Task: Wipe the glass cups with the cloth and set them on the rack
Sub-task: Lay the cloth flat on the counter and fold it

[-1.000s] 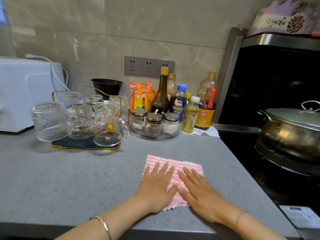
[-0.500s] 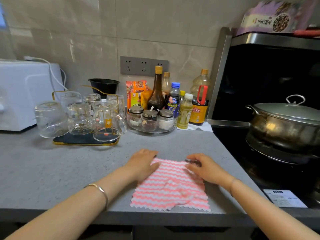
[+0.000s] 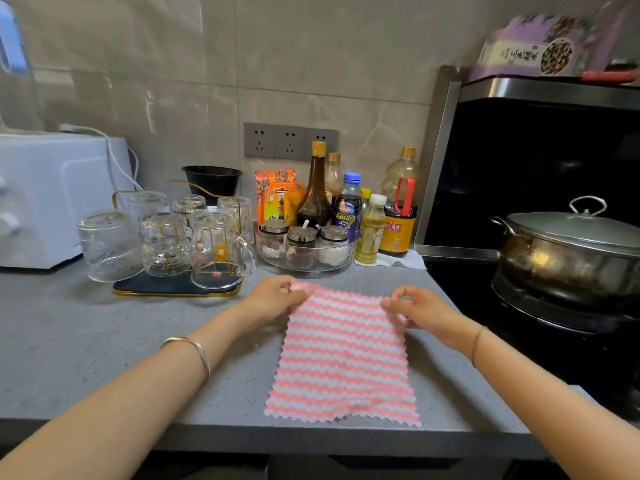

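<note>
A pink-and-white zigzag cloth (image 3: 344,355) is spread over the grey counter near its front edge. My left hand (image 3: 273,299) pinches its far left corner and my right hand (image 3: 420,308) pinches its far right corner, lifting that edge a little. Several glass cups stand upside down on a gold-wire rack with a dark base (image 3: 166,289) at the back left; the nearest has a handle (image 3: 220,249). One ribbed glass cup (image 3: 107,245) stands upside down just left of the rack.
A glass dish of spice jars (image 3: 304,249) and several sauce bottles (image 3: 349,206) stand behind the cloth. A white appliance (image 3: 52,199) is at far left. A lidded steel pot (image 3: 571,251) sits on the black stove at right.
Both hands went from lying flat on the cloth to pinching its far corners. The cloth now lies unfolded and larger, reaching the counter's front edge.
</note>
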`<state>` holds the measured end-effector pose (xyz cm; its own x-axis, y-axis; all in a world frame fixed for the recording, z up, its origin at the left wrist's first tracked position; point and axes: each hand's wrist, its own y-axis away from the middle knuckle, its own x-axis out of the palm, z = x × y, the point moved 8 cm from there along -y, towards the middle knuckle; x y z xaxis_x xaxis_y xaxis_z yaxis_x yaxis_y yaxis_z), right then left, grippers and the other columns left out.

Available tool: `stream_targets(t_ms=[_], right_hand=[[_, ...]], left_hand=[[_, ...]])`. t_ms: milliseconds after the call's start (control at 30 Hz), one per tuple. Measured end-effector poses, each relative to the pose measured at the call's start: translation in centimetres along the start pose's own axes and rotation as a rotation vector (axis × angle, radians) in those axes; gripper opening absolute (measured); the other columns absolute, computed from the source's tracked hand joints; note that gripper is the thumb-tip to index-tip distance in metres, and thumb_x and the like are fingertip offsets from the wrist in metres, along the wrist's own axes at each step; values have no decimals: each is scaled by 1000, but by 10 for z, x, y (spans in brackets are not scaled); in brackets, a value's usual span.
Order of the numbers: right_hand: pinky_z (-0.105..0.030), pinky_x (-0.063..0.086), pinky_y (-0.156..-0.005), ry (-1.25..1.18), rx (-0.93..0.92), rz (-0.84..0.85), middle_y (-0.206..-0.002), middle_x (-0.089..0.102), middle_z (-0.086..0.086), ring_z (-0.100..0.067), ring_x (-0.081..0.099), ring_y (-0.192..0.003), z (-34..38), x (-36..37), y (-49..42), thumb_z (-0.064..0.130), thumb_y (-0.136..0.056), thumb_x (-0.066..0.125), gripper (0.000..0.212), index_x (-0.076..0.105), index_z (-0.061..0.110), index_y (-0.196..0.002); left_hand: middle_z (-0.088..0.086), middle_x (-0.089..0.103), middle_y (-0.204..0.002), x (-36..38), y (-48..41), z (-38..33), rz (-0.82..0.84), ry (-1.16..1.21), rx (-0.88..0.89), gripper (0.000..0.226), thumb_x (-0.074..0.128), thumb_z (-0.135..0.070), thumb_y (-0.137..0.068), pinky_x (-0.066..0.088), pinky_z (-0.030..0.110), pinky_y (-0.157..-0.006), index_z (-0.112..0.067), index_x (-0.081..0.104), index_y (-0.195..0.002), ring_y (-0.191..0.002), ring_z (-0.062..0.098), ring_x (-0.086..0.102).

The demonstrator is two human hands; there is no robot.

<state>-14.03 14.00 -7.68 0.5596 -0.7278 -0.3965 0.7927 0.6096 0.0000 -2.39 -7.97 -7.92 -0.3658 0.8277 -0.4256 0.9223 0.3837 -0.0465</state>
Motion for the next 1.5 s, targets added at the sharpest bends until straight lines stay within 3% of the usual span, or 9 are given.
stream_targets(t_ms=[233,367,500,733,900,1000,1167,1333,1500], right_hand=[[-26,52,-75,-145,-222,-228,-83,69,1,-10,65,-78,88,-40,11,21,-85,69,15,61,10,-89],[-15,52,-65,-126,-267,-209,-85,68,1,-7,62,-75,94,-40,29,19,-87,66,16,67,7,-98],[-15,50,-61,-77,-151,12,-72,67,-3,-10,59,-64,42,-15,50,12,-82,69,2,70,11,-82],[-15,48,-64,50,56,375,-72,66,-11,-11,58,-63,-23,26,83,26,-74,72,19,73,9,-83],[-13,44,-54,-26,12,169,-65,63,-9,-14,51,-60,-21,20,58,11,-82,69,6,73,7,-84],[-12,47,-52,-10,-21,13,-66,70,1,-7,62,-55,-15,8,36,14,-82,70,5,73,10,-83],[-12,46,-50,75,-58,-106,-74,71,-1,-6,62,-60,-13,4,-2,16,-81,73,10,73,8,-88],[-13,48,-51,167,-71,-118,-85,71,-10,-15,62,-69,-22,8,-22,12,-82,73,10,71,7,-90],[-23,45,-73,423,-229,-226,-95,67,11,-10,58,-85,-4,18,-10,23,-80,75,12,68,28,-89]], left_hand=[[2,67,-88,-44,8,-79,-244,276,183,19,57,-31,-96,55,28,-64,-15,67,-100,-78,18,64],[-5,72,-90,-44,31,-90,-201,352,273,8,58,-26,-95,56,20,-70,-24,65,-95,-81,7,69],[0,67,-77,-15,57,-38,-65,242,146,11,58,-19,-95,51,17,-61,-11,64,-99,-66,9,62],[5,60,-66,23,97,18,195,161,60,8,62,-17,-93,42,21,-61,-11,62,-89,-66,14,52],[-8,53,-46,12,79,19,62,160,21,10,59,-17,-95,33,14,-43,-8,62,-94,-40,3,45],[2,71,-70,9,60,20,-19,256,-41,13,59,-15,-95,45,17,-49,-6,63,-104,-54,10,62],[16,65,-87,-1,26,28,-153,48,-82,17,57,-10,-95,46,16,-47,-3,60,-110,-60,18,56],[10,66,-98,-4,14,33,-204,-283,-35,12,61,-9,-91,46,26,-74,-13,63,-103,-82,16,57],[-11,52,-124,10,23,14,-107,-558,234,34,63,-18,-92,38,26,-100,-25,57,-125,-115,8,46]])
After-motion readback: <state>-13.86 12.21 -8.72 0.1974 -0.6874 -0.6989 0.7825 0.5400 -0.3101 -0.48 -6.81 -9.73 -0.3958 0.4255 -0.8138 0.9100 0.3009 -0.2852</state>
